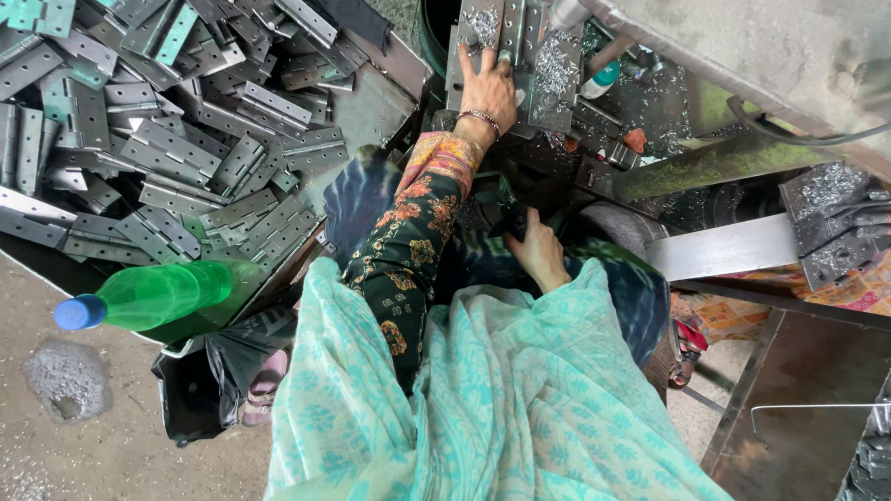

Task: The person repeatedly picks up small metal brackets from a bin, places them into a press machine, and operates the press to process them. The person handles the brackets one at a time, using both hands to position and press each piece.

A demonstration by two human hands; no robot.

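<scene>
We see the left hand (pixel 489 88) stretched out at the top centre of the frame, fingers spread flat and pressing down on a grey hinge plate (pixel 481 32) that lies on the machine bed (pixel 557 70). The plate's long axis runs up and down the frame, roughly in line with the outstretched forearm, so the plate sits straight ahead of that hand, under its fingertips.

The right hand (pixel 538 250) is well apart from it, lower in the centre of the frame near the lap, fingers curled around something dark; we cannot tell what it is. Of the 2 hands, the left is plainly the nearer to the plate.

A heap of hinges (pixel 167 139) fills the tray (pixel 371 102) at the upper left, with a green bottle (pixel 158 295) lying along its lower edge. Metal shavings (pixel 555 67) are scattered around the plate.
</scene>
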